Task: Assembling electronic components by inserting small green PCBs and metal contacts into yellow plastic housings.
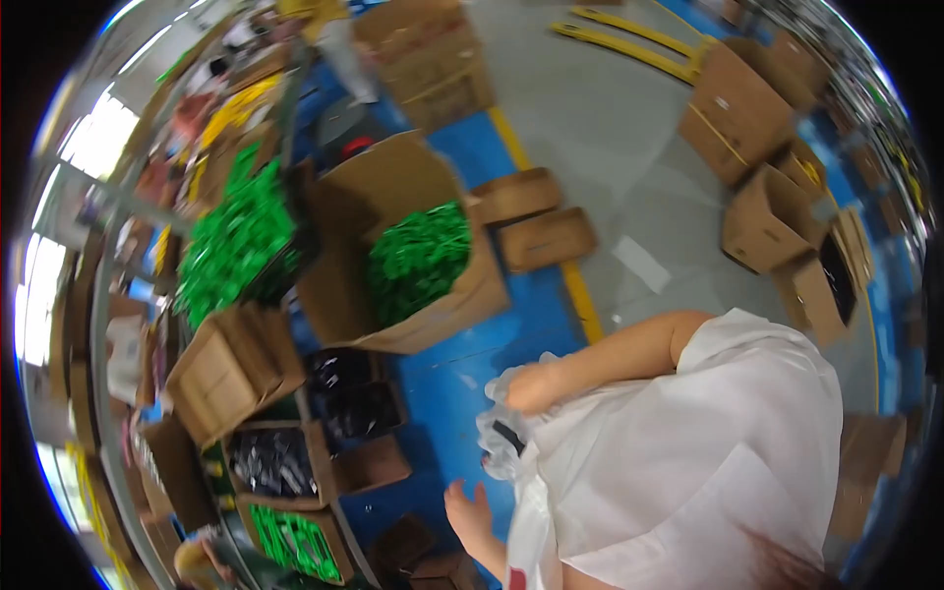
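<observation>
Hands, two, bare, seen from above over blue floor (462, 388).

Right hand (531, 386): forearm entering from the right, hand pushed into the mouth of a clear plastic bag (503, 433); fingers hidden in the film, so degree of opening cannot be told. Touching the bag at its upper edge.

Left hand (470, 513): low in frame, fingers loosely spread and half open, palm empty as far as visible; just beside the lower left edge of the bag, contact uncertain.

Clear plastic bag: crumpled, between the two hands, against a white garment (708, 462); a small dark item (508, 433) showing inside, kind not legible.

Surroundings:
- Large open cardboard box (403, 256), tilted, holding green parts (418, 258); up and left of the hands, well apart.
- Second mass of green parts (236, 241) further left.
- Open cartons of black parts (349, 393), left of the bag, near.
- Carton with black pieces (270, 460) and one with green pieces (295, 541) at lower left.
- Flat cardboard boxes (536, 218) beside a yellow floor line (580, 295).
- Empty-looking brown cartons (767, 216) at upper right on grey floor.
</observation>
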`<state>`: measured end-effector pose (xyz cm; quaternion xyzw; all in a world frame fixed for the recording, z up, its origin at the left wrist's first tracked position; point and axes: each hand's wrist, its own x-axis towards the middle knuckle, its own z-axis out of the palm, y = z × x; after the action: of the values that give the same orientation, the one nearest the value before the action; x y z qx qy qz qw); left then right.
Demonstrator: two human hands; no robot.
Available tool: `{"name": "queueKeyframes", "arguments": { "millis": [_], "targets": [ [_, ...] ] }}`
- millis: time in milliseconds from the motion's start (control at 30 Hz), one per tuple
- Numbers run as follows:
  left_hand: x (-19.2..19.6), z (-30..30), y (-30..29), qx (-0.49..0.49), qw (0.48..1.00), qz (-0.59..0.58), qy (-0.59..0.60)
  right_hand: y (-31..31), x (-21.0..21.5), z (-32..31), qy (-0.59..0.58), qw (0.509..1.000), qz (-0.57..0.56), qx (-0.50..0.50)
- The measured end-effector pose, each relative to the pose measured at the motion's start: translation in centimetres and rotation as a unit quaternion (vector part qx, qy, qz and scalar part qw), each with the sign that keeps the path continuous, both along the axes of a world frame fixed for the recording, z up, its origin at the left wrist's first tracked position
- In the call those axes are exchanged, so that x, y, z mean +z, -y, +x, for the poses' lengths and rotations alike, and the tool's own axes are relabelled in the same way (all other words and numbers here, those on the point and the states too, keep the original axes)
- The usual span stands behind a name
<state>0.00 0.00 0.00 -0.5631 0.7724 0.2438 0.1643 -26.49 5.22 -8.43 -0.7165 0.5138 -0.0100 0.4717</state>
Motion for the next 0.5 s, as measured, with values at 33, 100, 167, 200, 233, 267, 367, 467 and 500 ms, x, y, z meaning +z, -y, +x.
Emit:
{"name": "queueKeyframes", "arguments": {
  "millis": [33,100,167,200,233,267,367,467,500],
  "targets": [
    [-0.9,-2.1,2.8,-0.050,0.998,0.008,-0.041,-0.2,0.2,0.0,-0.010,0.999,0.029,-0.043],
    [-5.1,-13.0,-4.8,-0.054,0.980,0.053,-0.183,-9.6,0.0,-11.2,-0.055,0.990,0.111,-0.060],
    [-5.2,-20.0,-10.2,-0.082,0.946,0.161,-0.268,-20.2,3.6,-17.5,-0.063,0.965,0.153,-0.202],
    [-10.6,-29.1,1.9,-0.125,0.937,0.114,-0.304,-10.9,-0.1,-25.2,-0.083,0.951,0.056,-0.293],
    [-14.9,-34.0,12.4,-0.196,0.922,0.062,-0.329,-4.4,-4.0,-28.1,-0.101,0.932,-0.014,-0.348],
    [-19.1,-34.4,13.4,-0.236,0.925,0.012,-0.298,-5.9,-6.5,-28.3,-0.142,0.910,0.046,-0.388],
    [-21.2,-40.6,15.0,-0.244,0.925,-0.063,-0.285,-10.6,-8.3,-34.2,-0.182,0.873,0.060,-0.448],
    [-22.3,-45.3,13.0,-0.169,0.932,-0.219,-0.234,-17.7,-14.5,-40.0,-0.080,0.839,0.004,-0.538],
    [-22.1,-47.0,13.0,-0.107,0.955,-0.171,-0.215,-19.8,-17.4,-42.0,-0.020,0.803,0.064,-0.592]
  ]
}}
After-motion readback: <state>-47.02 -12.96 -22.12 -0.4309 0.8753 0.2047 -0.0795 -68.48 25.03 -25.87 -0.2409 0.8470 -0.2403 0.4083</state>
